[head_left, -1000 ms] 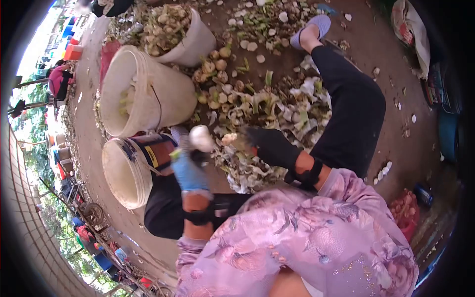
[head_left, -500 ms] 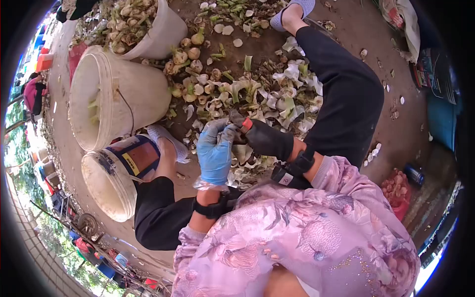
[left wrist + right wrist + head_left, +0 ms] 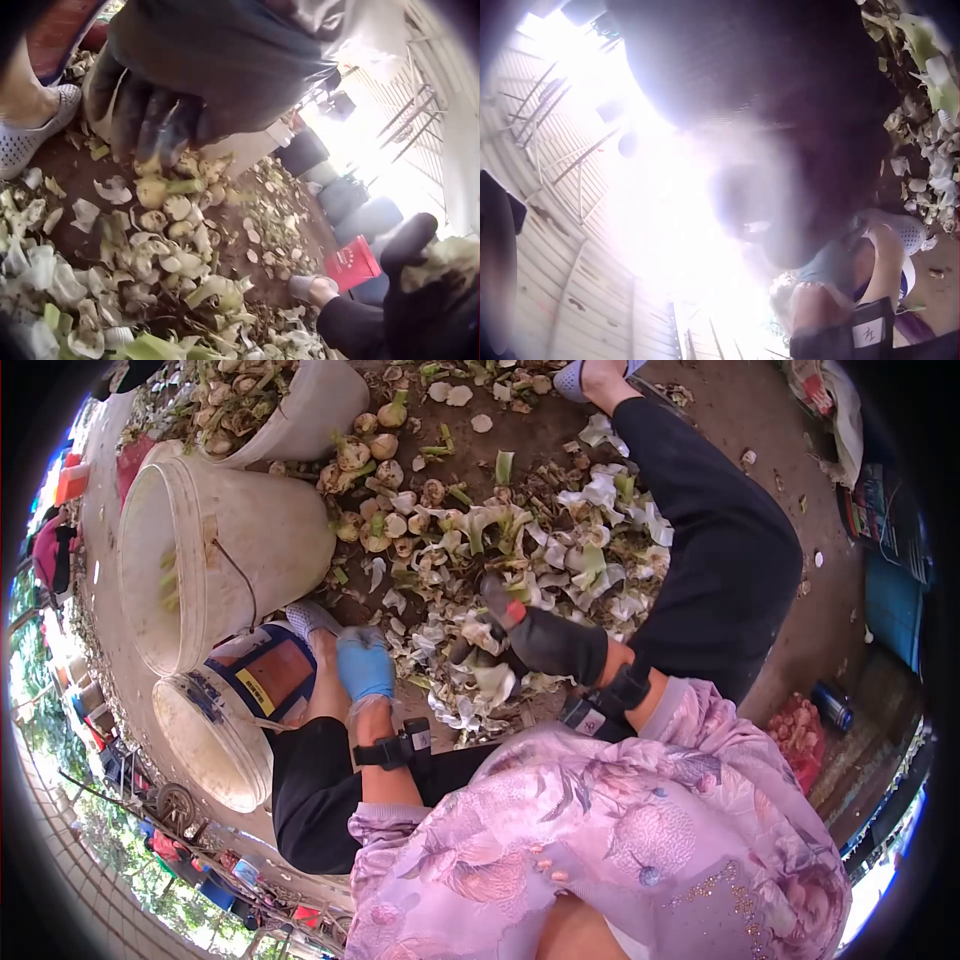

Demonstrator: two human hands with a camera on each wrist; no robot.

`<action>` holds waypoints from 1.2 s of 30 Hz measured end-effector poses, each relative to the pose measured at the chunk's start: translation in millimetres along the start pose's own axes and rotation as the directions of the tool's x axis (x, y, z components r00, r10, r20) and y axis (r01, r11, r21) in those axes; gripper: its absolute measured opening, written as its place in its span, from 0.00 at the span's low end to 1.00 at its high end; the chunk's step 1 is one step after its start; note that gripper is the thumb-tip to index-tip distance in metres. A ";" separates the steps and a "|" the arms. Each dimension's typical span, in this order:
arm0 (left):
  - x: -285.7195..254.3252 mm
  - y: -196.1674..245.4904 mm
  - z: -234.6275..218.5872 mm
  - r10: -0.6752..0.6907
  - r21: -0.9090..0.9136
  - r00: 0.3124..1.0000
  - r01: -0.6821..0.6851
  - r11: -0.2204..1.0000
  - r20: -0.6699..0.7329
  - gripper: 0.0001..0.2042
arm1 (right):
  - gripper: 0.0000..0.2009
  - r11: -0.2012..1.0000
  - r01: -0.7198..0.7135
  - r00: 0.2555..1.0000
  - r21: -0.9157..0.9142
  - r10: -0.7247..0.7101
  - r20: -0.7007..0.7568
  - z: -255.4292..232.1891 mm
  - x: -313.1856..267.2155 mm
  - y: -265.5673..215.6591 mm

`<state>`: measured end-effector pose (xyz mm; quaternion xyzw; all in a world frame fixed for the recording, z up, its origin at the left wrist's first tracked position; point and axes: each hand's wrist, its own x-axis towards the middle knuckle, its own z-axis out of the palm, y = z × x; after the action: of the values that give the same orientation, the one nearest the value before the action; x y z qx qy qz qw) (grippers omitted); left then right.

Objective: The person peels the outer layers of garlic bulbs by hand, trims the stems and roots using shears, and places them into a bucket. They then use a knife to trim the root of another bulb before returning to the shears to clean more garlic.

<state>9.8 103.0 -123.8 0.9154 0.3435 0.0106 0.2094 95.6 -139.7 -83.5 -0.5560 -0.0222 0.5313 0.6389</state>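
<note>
My left hand (image 3: 365, 666), in a blue glove, is held out beside the left foot, near the labelled bucket (image 3: 265, 675). In the left wrist view its fingers (image 3: 154, 124) hang fairly straight, overlapping round garlic-like bulbs (image 3: 151, 193) on the ground. My right hand (image 3: 556, 646), in a dark glove with a red band (image 3: 515, 611) at the thumb, is over the peel heap (image 3: 440, 650) between the legs. Its fingers curl round a pale leafy peel (image 3: 442, 268), seen in the left wrist view. The right wrist view is mostly glare and dark glove.
A large white bucket (image 3: 245, 525) lies tipped at the left, with another full of bulbs (image 3: 235, 405) behind it. Unpeeled bulbs (image 3: 375, 460) lie ahead. Farther right are a red net bag (image 3: 797, 735) and a blue can (image 3: 832, 705). The bent right leg (image 3: 715, 550) borders the heap.
A second ago the left hand carried a white bulb; half a second ago both hands met over the heap. The left has since moved left, apart from the right, and no bulb shows in it.
</note>
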 end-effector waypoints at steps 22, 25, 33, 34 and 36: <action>89.1 24.7 59.3 -0.047 -0.717 0.717 0.697 0.029 0.695 0.14 | 0.21 0.862 0.193 0.882 -0.470 -0.362 -0.302 -5.4 30.8 -29.5; 24.9 74.8 15.8 0.189 -0.629 0.627 0.775 -0.060 0.756 0.12 | 0.24 0.763 0.189 0.890 -0.619 -0.400 -0.221 3.0 30.7 -10.1; -84.7 104.0 -53.4 0.056 -0.904 0.938 0.312 0.291 0.341 0.24 | 0.14 0.962 0.273 0.961 0.027 -0.274 0.033 24.2 -10.1 -21.6; -89.8 106.6 -60.8 0.083 -0.906 0.951 0.255 0.339 0.298 0.27 | 0.15 0.907 0.373 0.927 -0.195 -0.373 0.040 24.8 -12.1 -21.7; -97.6 113.9 -71.1 0.203 -0.818 0.977 -0.062 0.571 0.067 0.28 | 0.21 0.894 0.317 0.947 -0.315 -0.318 0.052 33.8 -15.2 -33.5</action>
<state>-5.2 -9.1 -2.3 0.7393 0.2136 0.1117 0.6287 90.0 -121.0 -37.6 -0.6411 -0.1979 0.4089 0.6186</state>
